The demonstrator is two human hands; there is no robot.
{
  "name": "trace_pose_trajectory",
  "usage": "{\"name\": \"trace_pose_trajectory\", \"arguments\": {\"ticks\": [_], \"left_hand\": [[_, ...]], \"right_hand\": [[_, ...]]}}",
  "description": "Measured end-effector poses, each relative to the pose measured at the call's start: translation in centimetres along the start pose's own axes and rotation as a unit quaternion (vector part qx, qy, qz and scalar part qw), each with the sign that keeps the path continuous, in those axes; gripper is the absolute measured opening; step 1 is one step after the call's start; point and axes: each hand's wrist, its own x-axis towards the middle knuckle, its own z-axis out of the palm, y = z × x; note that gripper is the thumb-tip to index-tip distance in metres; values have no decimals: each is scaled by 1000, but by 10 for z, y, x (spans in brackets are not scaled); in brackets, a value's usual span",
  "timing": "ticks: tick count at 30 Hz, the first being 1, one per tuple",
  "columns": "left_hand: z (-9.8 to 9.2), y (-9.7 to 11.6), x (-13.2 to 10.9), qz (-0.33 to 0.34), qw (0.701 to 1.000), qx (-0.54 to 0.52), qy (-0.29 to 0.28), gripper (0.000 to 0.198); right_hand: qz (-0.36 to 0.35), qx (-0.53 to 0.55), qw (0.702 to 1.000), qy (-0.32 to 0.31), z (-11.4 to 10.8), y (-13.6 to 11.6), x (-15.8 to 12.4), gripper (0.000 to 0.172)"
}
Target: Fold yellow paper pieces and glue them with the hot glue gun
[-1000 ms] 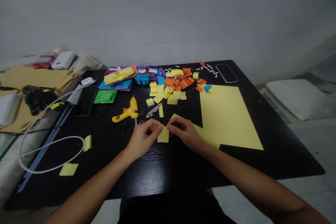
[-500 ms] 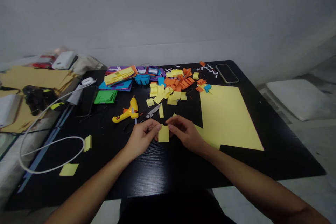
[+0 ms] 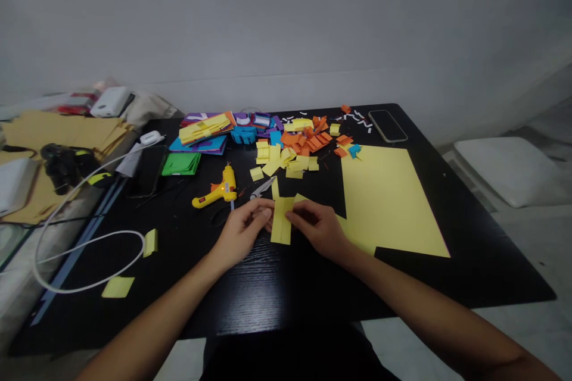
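A creased strip of yellow paper (image 3: 281, 229) stands opened out between my hands, above the front middle of the black table. My right hand (image 3: 319, 226) pinches its right side, with the thumb on the near face. At its left edge is my left hand (image 3: 245, 229), fingers curled and partly behind the paper, thumb beside them. Just beyond lie a pair of scissors (image 3: 263, 188), partly hidden by my left hand, and a narrow yellow strip (image 3: 275, 188). To their left a yellow glue gun (image 3: 226, 184) rests on its side.
Folded yellow pieces (image 3: 268, 155) and orange pieces (image 3: 308, 141) are heaped at the back. A large yellow sheet (image 3: 393, 202) covers the right side, near a phone (image 3: 388, 126). Coloured paper stacks (image 3: 201, 146) lie back left. A white cable (image 3: 89, 247) loops at left.
The yellow paper was a small folded square; now it is opened into a taller strip with creases showing. My right thumb has come onto its face.
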Motion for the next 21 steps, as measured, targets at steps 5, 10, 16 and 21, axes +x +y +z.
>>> {"name": "trace_pose_trajectory", "arguments": {"ticks": [5, 10, 16, 21], "left_hand": [[5, -8, -2, 11, 1000, 3, 21, 21], [6, -19, -3, 48, 997, -4, 65, 21], [3, -15, -4, 102, 988, 91, 66, 11], [4, -16, -4, 128, 984, 104, 66, 22]], "right_hand": [[27, 38, 999, 23, 3, 2, -1, 33], [-2, 26, 999, 18, 3, 0, -3, 20], [-28, 36, 999, 2, 2, 4, -2, 20], [-34, 52, 998, 25, 3, 9, -2, 30]]}}
